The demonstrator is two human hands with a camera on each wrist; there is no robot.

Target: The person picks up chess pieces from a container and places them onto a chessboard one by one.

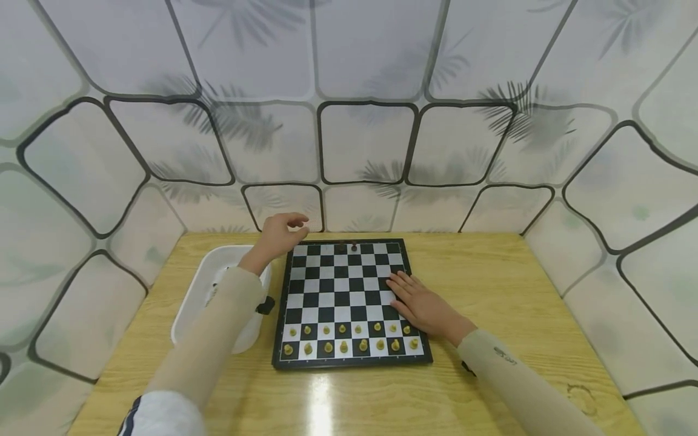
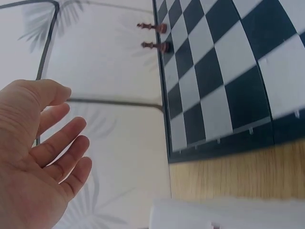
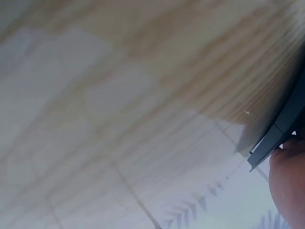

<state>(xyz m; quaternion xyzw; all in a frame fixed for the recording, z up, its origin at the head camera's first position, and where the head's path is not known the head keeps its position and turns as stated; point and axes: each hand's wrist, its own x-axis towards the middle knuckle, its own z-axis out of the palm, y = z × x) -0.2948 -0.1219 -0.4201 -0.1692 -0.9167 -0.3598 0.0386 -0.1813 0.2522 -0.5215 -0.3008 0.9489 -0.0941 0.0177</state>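
Note:
A black-and-white chessboard (image 1: 334,298) lies on the table. Its two near rows carry pale yellow chess pieces (image 1: 343,347). At the far edge stand two dark brown chess pieces (image 2: 155,46), side by side. My left hand (image 1: 280,237) hovers near the board's far left corner, fingers loosely bent and thumb apart, with nothing between them in the left wrist view. Flat on the board's right side rests my right hand (image 1: 422,306), fingers stretched over the squares. Only a small part of that right hand (image 3: 288,183) shows in the right wrist view, against the board's dark edge.
Left of the board is a white plastic tub (image 1: 188,303) with some small dark things inside, partly covered by my left forearm. The wooden table (image 1: 463,260) meets a patterned wall (image 1: 360,145) just behind the board.

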